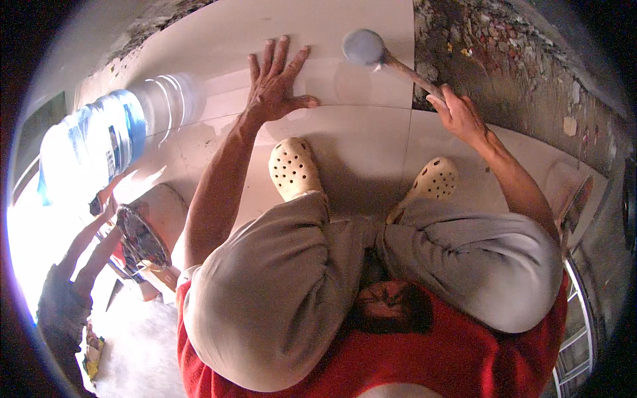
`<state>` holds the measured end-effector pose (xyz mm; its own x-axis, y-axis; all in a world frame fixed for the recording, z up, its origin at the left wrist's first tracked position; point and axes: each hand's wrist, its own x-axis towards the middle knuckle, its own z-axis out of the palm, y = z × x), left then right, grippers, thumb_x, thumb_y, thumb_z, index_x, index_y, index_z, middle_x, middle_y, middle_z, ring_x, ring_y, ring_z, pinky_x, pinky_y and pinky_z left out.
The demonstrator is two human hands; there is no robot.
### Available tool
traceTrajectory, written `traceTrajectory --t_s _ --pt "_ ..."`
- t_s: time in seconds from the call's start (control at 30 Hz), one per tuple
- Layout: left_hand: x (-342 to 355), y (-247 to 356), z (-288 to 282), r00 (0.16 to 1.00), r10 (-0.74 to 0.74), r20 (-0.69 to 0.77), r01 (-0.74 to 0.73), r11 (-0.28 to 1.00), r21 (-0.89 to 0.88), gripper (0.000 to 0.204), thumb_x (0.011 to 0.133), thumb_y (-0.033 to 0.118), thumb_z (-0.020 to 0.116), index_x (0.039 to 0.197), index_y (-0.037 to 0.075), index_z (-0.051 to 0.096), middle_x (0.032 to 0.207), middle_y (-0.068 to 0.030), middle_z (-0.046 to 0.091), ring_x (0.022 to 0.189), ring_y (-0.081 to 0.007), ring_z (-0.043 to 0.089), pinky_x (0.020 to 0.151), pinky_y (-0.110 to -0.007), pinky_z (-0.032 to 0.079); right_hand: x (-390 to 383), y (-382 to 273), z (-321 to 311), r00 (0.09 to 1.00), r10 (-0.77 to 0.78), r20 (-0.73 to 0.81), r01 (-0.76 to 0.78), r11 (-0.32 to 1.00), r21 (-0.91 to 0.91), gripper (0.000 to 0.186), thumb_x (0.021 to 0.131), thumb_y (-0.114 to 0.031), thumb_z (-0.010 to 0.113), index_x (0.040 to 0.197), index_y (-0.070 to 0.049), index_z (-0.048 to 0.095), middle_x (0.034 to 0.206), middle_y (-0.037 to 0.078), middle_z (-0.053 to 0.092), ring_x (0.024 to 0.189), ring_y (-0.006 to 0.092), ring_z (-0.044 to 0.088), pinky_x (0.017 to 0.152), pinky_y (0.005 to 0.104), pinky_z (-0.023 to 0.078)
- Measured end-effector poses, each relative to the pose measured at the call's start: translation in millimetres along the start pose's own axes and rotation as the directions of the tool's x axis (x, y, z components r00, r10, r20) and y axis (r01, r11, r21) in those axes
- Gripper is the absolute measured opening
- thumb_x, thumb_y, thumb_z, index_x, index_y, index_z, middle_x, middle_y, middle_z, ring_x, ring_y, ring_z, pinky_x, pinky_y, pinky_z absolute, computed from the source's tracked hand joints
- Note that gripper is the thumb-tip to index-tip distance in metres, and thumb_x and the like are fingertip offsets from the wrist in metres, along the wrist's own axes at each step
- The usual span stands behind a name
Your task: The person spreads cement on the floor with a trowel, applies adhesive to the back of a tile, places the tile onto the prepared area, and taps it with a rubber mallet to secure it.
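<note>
My left hand (272, 89) lies on a large pale floor tile (332, 16), its fingers spread and nothing in its grasp. In my right hand (461, 118) is the wooden handle of a mallet (363, 47), gripped near its end. The mallet's round grey head is over the same tile, to the right of my left hand; whether it touches the surface I cannot tell. Other pale tiles join this one along thin seams. My feet, in cream perforated clogs (292, 167), stand on the tiles below my hands.
Rough, dark ground with debris (484, 66) borders the tile at upper right. A large clear-blue water bottle (123, 129) is at left. Another person's arms (83, 255) reach in beside a dirty bucket-like container (142, 229). A metal ladder (576, 331) is at lower right.
</note>
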<state>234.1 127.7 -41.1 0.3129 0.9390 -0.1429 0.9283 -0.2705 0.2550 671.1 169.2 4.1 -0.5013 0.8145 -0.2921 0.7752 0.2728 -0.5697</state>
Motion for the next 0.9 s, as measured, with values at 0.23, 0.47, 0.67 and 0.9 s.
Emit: traceTrajectory --t_s 0.23,0.47,0.67,0.9 --pt "1 -6 7 0.996 0.029 -0.087 -0.031 0.999 -0.016 0.125 0.061 0.093 0.063 0.165 0.032 0.028 0.172 -0.0221 0.012 0.158 -0.0464 0.006 0.120 -0.075 0.004 11 -8 8 0.994 0.051 0.099 -0.039 0.992 -0.122 0.040 0.106 -0.034 0.059 0.120 0.003 0.061 0.082 0.032 0.062 0.080 0.0505 0.068 0.065 0.0508 0.050" --pt "-1 -67 -6 0.931 -0.252 -0.263 0.257 0.966 -0.017 0.109 0.080 0.087 0.056 0.164 0.023 0.031 0.170 -0.0223 0.018 0.157 -0.0455 0.013 0.122 -0.070 0.008 34 -23 -31 0.955 0.252 0.153 -0.222 0.956 -0.189 0.063 0.107 -0.045 0.051 0.135 0.011 0.055 0.123 0.034 0.065 0.118 0.0482 0.063 0.096 0.0480 0.050" --pt "7 -162 -13 0.698 -0.568 -0.435 0.575 0.808 -0.133 0.099 0.092 0.079 0.047 0.161 0.010 0.034 0.169 -0.0221 0.023 0.157 -0.0436 0.014 0.123 -0.067 0.005 45 -55 -75 0.875 0.323 0.362 -0.242 0.938 -0.249 0.078 0.108 -0.055 0.044 0.146 0.012 0.046 0.140 0.036 0.056 0.132 0.0478 0.054 0.111 0.0483 0.042" --pt "20 -208 -26 0.565 -0.644 -0.516 0.654 0.731 -0.194 0.093 0.096 0.072 0.045 0.160 0.005 0.033 0.168 -0.0208 0.027 0.157 -0.0398 0.015 0.123 -0.068 0.006 79 -105 -75 0.885 0.316 0.342 -0.210 0.926 -0.313 0.067 0.107 -0.051 0.047 0.130 0.011 0.056 0.108 0.032 0.067 0.105 0.0462 0.066 0.089 0.0497 0.050"
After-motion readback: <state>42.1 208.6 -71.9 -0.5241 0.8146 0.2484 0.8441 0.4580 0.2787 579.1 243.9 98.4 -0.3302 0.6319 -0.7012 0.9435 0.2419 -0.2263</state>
